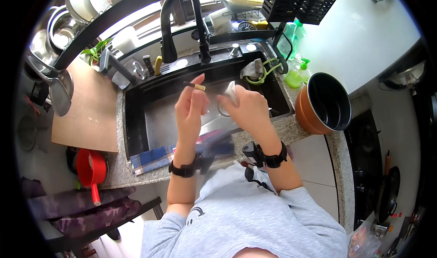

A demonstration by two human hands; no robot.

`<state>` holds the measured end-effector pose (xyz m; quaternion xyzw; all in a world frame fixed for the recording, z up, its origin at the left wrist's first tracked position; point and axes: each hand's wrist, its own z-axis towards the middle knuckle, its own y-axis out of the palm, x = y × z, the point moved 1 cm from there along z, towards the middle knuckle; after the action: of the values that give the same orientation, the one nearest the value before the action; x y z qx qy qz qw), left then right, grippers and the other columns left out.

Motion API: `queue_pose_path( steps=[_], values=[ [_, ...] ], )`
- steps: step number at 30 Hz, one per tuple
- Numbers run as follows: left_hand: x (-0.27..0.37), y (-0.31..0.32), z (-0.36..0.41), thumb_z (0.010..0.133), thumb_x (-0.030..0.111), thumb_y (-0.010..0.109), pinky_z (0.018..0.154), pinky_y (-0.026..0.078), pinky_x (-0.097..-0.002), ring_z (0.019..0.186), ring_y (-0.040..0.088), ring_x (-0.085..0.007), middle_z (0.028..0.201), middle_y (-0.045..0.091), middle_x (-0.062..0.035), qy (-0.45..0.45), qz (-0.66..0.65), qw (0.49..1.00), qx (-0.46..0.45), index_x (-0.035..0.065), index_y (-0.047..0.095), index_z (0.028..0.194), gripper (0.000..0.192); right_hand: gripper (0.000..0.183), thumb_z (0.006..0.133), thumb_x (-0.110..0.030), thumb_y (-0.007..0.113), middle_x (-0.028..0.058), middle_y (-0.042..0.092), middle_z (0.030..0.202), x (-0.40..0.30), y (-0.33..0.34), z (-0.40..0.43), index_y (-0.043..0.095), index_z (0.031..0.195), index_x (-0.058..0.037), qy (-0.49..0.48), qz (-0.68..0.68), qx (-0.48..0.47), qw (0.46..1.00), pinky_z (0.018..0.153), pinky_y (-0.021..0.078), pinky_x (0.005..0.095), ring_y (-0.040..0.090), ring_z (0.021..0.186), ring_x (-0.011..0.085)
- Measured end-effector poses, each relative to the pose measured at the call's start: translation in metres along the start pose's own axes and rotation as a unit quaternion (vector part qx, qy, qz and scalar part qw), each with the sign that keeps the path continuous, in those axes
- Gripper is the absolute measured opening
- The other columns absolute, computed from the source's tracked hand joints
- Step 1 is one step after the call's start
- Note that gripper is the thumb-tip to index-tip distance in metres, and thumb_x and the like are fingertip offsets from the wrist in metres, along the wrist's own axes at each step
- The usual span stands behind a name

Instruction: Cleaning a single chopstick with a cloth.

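Observation:
Both hands are raised over a black sink (164,114). My left hand (191,104) pinches a small dark-and-tan stick-like piece (195,86) between thumb and fingers; what it belongs to is unclear. Just across from it, my right hand (249,107) holds a thin whitish piece (232,90), perhaps cloth or paper, blurred. Below the hands, part of a pale flat thing shows near the sink's front edge, mostly hidden by the hands. A blue plaid cloth (150,160) lies along the front rim beside my left forearm.
A black faucet (167,29) arches over the sink's back. A grey rag (252,69) and green strainer (259,80) sit in the back right corner. An orange pot (305,107) and soap bottles (295,77) stand right. Left are a board (88,114) and red saucepan (90,169).

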<state>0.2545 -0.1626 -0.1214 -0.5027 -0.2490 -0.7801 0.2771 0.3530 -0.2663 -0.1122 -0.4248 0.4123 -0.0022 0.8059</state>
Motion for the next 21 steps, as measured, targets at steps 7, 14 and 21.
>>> queue_pose_path(
  steps=[7,14,21],
  values=[
    [-0.014,0.0,-0.003,0.089,0.023,0.046,0.048,0.027,-0.0174,0.053,0.036,-0.0034,0.058,0.043,0.0024,-0.045,-0.067,0.997,0.0,-0.0002,0.055,0.088,0.025,0.024,0.074,-0.028,0.058,0.0117,0.057,0.06,-0.003,0.014,-0.004,0.05,0.07,-0.0056,-0.076,-0.133,-0.008,0.988,0.05,0.0458,0.0371,0.059,0.057,0.0285],
    [-0.03,0.01,-0.013,0.089,0.022,0.048,0.052,0.033,-0.0164,0.06,0.044,-0.0043,0.067,0.051,0.0003,-0.065,-0.073,0.995,-0.015,0.0004,0.055,0.089,0.023,0.013,0.069,-0.018,0.056,0.0082,0.055,0.055,0.004,0.031,0.0,0.05,0.07,-0.0071,-0.131,-0.093,0.053,0.986,0.046,0.0452,0.0336,0.058,0.051,0.0256],
    [-0.029,-0.002,-0.007,0.088,0.023,0.048,0.048,0.027,-0.0174,0.054,0.036,-0.0033,0.063,0.046,0.0019,-0.053,-0.127,0.99,0.039,0.0003,0.055,0.088,0.024,0.014,0.069,-0.019,0.058,0.0088,0.056,0.056,0.012,0.032,0.004,0.05,0.066,-0.0075,-0.134,-0.178,0.067,0.973,0.046,0.0451,0.0327,0.059,0.052,0.0246]
  ],
)
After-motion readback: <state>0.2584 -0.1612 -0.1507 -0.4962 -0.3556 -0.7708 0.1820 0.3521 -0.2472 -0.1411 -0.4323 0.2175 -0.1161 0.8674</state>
